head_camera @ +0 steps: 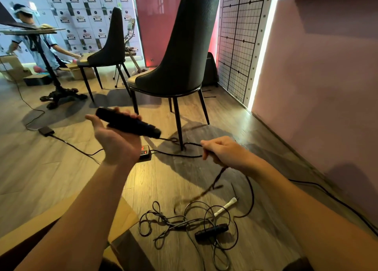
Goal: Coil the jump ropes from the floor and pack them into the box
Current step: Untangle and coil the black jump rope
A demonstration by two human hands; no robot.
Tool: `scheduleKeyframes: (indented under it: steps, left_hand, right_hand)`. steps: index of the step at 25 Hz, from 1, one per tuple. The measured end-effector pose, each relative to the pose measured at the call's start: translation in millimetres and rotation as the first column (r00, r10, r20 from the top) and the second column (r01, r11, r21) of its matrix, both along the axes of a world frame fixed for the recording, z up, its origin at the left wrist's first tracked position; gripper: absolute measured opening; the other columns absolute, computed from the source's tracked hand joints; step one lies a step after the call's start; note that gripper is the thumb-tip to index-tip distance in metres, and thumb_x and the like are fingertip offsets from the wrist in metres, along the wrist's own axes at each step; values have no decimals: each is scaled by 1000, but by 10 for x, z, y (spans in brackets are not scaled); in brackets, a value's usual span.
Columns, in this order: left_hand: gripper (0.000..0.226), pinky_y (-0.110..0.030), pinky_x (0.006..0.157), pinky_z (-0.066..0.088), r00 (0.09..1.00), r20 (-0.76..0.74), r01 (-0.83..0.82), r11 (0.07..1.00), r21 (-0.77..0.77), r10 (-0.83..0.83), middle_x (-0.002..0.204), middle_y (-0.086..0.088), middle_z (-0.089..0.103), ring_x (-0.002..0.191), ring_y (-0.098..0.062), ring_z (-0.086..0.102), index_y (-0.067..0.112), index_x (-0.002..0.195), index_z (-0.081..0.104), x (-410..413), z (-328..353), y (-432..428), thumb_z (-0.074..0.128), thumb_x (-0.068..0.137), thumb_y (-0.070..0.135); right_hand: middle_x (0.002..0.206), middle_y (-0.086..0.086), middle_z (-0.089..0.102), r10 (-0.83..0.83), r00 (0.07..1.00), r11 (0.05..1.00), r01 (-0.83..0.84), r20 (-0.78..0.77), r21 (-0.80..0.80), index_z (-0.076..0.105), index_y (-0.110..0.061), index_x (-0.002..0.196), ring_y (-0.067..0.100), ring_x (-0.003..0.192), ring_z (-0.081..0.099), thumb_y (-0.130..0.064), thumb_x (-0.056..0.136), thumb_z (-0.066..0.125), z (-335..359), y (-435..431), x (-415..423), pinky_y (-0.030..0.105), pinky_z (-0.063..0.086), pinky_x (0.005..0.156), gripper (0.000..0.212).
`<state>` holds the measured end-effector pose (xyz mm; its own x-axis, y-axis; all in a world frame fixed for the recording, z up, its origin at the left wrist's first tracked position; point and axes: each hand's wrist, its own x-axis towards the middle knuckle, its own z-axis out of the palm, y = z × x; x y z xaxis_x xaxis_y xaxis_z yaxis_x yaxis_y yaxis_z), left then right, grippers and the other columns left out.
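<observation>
Now: jump-rope handle (127, 124) is gripped palm-up in the left hand (116, 141), long axis slanting toward the front leg of the chair (180, 55). Its cord (217, 178) is pinched in the curled right hand (223, 153). Tangled ropes (180, 222) are spread on the floor on the camera side of the chair, nearer that hand.

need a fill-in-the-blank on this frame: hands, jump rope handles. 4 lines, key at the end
1. The left hand holds a handle coloured ____.
2. The right hand grips a thin ____.
3. The white handle lies on the ____.
4. Behind both hands stands a dark ____.

Missing words: black; rope; floor; chair.
</observation>
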<state>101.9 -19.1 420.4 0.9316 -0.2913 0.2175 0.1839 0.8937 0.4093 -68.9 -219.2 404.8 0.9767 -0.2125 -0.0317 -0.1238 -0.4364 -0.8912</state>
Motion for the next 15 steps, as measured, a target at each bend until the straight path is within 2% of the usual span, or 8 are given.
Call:
scheduleKeyframes:
  steps: [2,5,7,9,11,14,15]
  left_hand:
    - [55,-31,72,48,988,-32,-144,979,141,150,74,-2,52,66,-17,55,16,87,54,175,-53,174,29,100,62]
    - [44,-31,73,50,962,-56,-232,908,349,267,72,2,54,64,-14,56,17,95,52,311,-145,306,34,101,57]
    - [35,-30,74,52,954,37,-276,830,485,296,73,3,54,65,-12,57,16,100,49,302,-148,269,42,102,50]
    - [25,-27,74,53,934,183,-351,689,634,308,76,2,54,69,-10,57,18,98,48,224,-114,182,43,104,41]
    - [20,-22,73,51,900,283,-430,569,701,331,79,3,55,72,-8,57,22,95,47,145,-82,115,41,105,38]
    - [16,-19,75,50,855,306,-506,544,669,420,81,6,55,74,-4,58,24,98,47,152,-92,123,43,105,37]
    - [14,-20,76,50,835,362,-543,520,659,414,82,6,55,74,-4,58,21,102,47,171,-115,132,44,105,35]
  right_hand:
    - [64,10,38,-106,989,992,112,101,-57,69,-15,74,22,53,34,-45,101,49,36,-173,-106,25,31,50,45]
    - [57,8,30,-245,946,969,230,213,94,69,-9,76,18,49,26,-39,98,57,78,-373,-249,20,28,45,39]
    - [54,5,30,-276,931,953,232,240,197,70,-5,78,17,49,23,-35,92,65,75,-418,-290,25,21,49,34]
    - [52,2,31,-276,922,942,203,271,267,70,-5,78,16,49,22,-27,91,67,82,-406,-285,28,21,48,25]
    - [48,-1,31,-322,887,915,202,331,350,69,-9,73,15,47,20,-21,93,66,103,-387,-255,26,22,47,24]
    - [44,-4,30,-442,795,850,222,415,478,62,-13,64,14,43,20,-20,95,62,131,-408,-250,26,20,46,32]
    - [43,-3,31,-464,772,842,230,435,489,61,-13,63,14,42,20,-20,96,61,139,-415,-253,25,22,45,34]
